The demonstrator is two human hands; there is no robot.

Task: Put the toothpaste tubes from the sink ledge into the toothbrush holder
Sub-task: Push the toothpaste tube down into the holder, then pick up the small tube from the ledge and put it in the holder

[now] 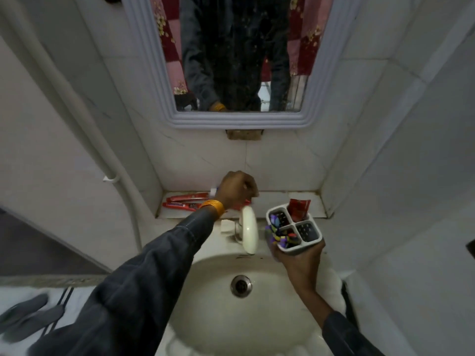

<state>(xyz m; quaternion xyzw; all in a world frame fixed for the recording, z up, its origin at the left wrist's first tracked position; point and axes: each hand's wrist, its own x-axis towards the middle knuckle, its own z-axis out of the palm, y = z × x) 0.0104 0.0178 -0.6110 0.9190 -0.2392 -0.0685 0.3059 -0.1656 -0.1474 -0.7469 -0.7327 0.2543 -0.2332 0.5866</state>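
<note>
I saw the left hand [237, 188] reached out over the tiled ledge [272, 199] behind the sink, fingers curled down around something red there; a sliver of red showed under the palm near the tap, looked like a toothpaste tube, but I couldn't tell for sure if it was gripped or just touched. Dark denim sleeve, orange bangle [212, 206] on that wrist. Two more flat red toothpaste tubes [183, 201] lay side by side on the left part of the ledge, just beside the wrist, with a white cap [213, 192] poking out next to the hand. The right hand [298, 258] was closed around the bottom of a white plastic four-compartment toothbrush holder [312, 240], held above the right rim of the cream ceramic basin [205, 304]. A crumpled red tube [298, 206] stood upright in the far compartment; colourful toothbrush handles [279, 232] filled the two left compartments; the near-right one showed only its perforated bottom. A cream plastic tap [248, 232] stood between the two hands. A grey-framed mirror [159, 80] hung on the wall above.
</note>
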